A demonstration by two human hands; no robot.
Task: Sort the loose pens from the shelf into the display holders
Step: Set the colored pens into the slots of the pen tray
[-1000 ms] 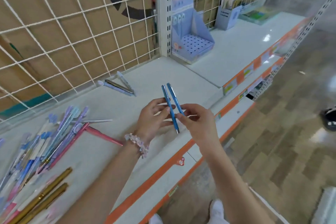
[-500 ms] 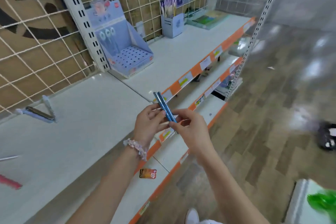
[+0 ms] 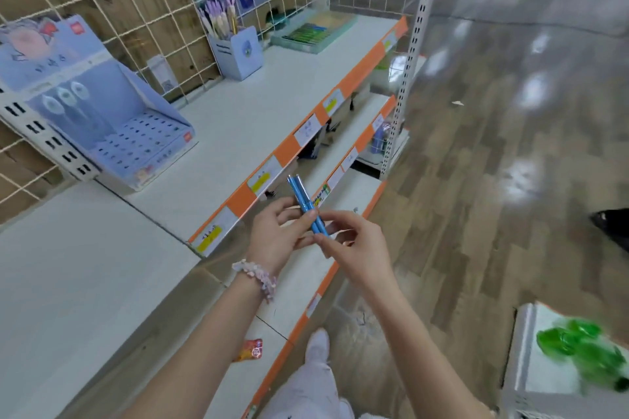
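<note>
Two slim blue pens [image 3: 308, 206] lie side by side, held in the air in front of the orange-edged shelf lip, their upper ends pointing up and away from the person. The left hand [image 3: 279, 235] supports them from the left, thumb across the barrels and fingers curled behind, while the right hand [image 3: 354, 247] pinches their lower ends between thumb and fingertips. A beaded pink-and-white bracelet [image 3: 257, 277] sits on the left wrist. Half a second ago the pens were in the same two-handed grip, and the hands have kept that pose. Since then the view has swung further right: the pale blue cardboard display holder with rows of holes [image 3: 136, 133], which stood near the middle top, now sits at the left edge on the white shelf [image 3: 238, 119]. The small light blue pen cup full of pastel pens [image 3: 236, 51] and the flat green tray [image 3: 315, 32] behind it have come nearer the centre. A red-and-orange card [image 3: 250, 350] lies on the lower shelf, and a blurred green object [image 3: 583, 352] shows at lower right, more of it than before.
</note>
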